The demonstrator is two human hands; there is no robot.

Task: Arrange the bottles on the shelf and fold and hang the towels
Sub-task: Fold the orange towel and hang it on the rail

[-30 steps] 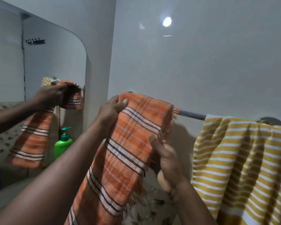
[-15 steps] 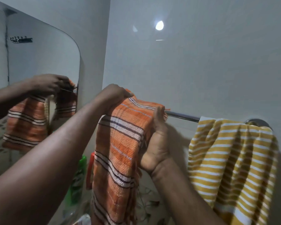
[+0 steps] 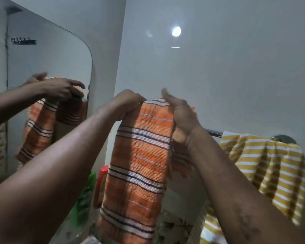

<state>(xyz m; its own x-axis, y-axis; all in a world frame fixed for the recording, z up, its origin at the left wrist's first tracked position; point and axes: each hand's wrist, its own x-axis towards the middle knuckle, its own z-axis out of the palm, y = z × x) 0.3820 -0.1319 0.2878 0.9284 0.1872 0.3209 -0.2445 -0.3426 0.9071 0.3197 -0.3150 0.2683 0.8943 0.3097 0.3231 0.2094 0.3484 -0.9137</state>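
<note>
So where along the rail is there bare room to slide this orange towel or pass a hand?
One bare stretch of rail, bordered by the right hand and the yellow towel. Crowded: the left hand and orange towel fill the corner end; the green bottle and red bottle sit below.

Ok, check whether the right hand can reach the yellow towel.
Probably yes. The right hand is at the right edge of the orange towel; only bare rail separates it from the yellow towel, hanging just to the right. It must leave the orange towel first.
</note>
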